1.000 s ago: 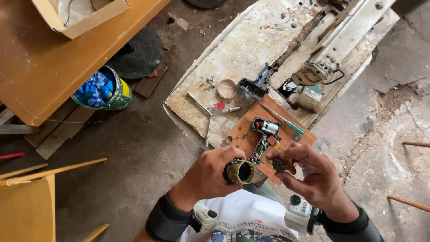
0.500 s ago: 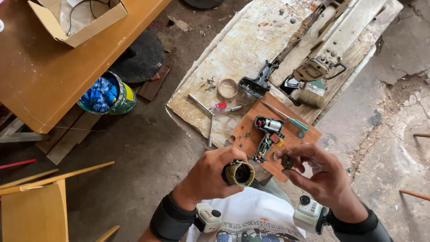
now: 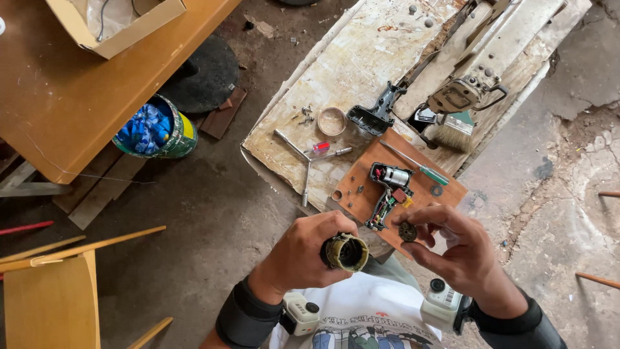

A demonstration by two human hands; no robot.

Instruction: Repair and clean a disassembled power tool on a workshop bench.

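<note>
From above, I see my left hand (image 3: pixel 309 255) closed round a short brass-coloured cylindrical housing (image 3: pixel 347 251), open end up, while my right hand (image 3: pixel 460 249), which has drifted slightly right since a second ago, pinches a small dark gear (image 3: pixel 407 231) just beside it, above the near edge of the wooden board (image 3: pixel 445 194).

Motor assembly (image 3: pixel 387 194) on board (image 3: pixel 445 190), behind both hands; screwdriver (image 3: pixel 416 165) right of it.
</note>
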